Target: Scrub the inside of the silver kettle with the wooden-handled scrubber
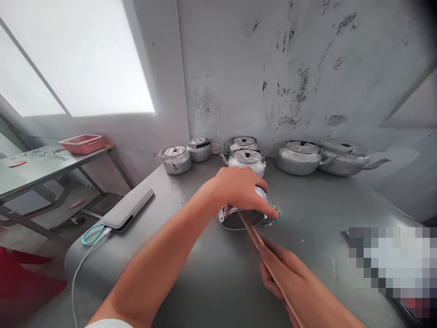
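Note:
A small silver-coloured metal kettle [235,222] lies tipped on the table, its open mouth turned towards me. Over its top and side curls my left hand [241,189], fingers closed around the body. Green and red patterned wrapping, perhaps on its handle [274,212], shows by my fingers. My right hand [285,269] is closed around a wooden stick [251,231]. The stick's far end reaches into the kettle's mouth, where its tip is hidden. Just behind my left hand stands another lidded kettle [248,158].
Several more metal kettles [300,159] line the wall at the back of the grey table [205,282]. A grey power bank [129,209] with a cable lies at left. A pixelated object [392,269] is at right. Farther left, a pink basket [83,145] stands on another table.

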`<state>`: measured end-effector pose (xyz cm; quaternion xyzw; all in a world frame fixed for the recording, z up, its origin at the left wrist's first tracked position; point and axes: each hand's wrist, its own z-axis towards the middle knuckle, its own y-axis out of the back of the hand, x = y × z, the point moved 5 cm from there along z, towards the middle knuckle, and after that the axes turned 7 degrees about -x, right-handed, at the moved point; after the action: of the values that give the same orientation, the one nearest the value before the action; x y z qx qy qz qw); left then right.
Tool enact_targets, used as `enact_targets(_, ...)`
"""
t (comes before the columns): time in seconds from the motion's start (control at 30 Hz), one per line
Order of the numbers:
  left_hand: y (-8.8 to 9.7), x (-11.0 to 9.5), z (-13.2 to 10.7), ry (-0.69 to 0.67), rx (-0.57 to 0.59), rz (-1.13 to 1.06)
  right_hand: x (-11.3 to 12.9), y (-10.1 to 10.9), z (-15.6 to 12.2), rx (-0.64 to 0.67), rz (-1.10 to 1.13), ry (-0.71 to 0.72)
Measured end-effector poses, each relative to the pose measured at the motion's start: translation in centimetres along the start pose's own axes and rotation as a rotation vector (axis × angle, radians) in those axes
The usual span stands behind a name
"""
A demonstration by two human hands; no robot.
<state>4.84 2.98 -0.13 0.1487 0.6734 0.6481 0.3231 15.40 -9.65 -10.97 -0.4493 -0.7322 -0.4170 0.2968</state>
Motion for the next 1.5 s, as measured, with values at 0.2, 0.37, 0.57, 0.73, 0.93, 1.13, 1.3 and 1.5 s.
enact_targets(0.2, -0.1, 0.3, 0.1, -0.008, -0.018, -0.006, -0.3, -0.1, 0.4, -0.008, -0.002, 0.028)
enact_targets(0.37, -0.2, 0.4, 0.2, -0.012, -0.016, -0.011, -0.4, -0.2, 0.6, 0.004, -0.005, 0.034)
enact_targets(0.57, -0.2, 0.4, 0.1, -0.006, -0.007, -0.012, 0.3, 0.0, 0.7, -0.014, -0.022, 0.026)
enact_targets(0.73, -0.2, 0.5, 0.1, 0.001, -0.01, -0.023, 0.5, 0.1, 1.2, -0.029, -0.03, 0.054)
enact_targets(0.93, -0.2, 0.5, 0.1, 0.002, -0.013, -0.01, 0.9, 0.1, 1.4, -0.029, -0.035, 0.061)
enact_targets(1.13, -0.1, 0.5, 0.2, 0.002, -0.023, -0.007, 1.1, 0.1, 1.6, -0.039, 0.006, 0.078)
enact_targets(1.3, -0.1, 0.4, 0.1, 0.012, -0.018, 0.002, 1.0, -0.1, 1.8, -0.031, 0.005, 0.055)
enact_targets(1.5, -0.1, 0.4, 0.1, 0.005, -0.025, 0.011, 1.1, 0.1, 2.2, -0.036, 0.024, 0.052)
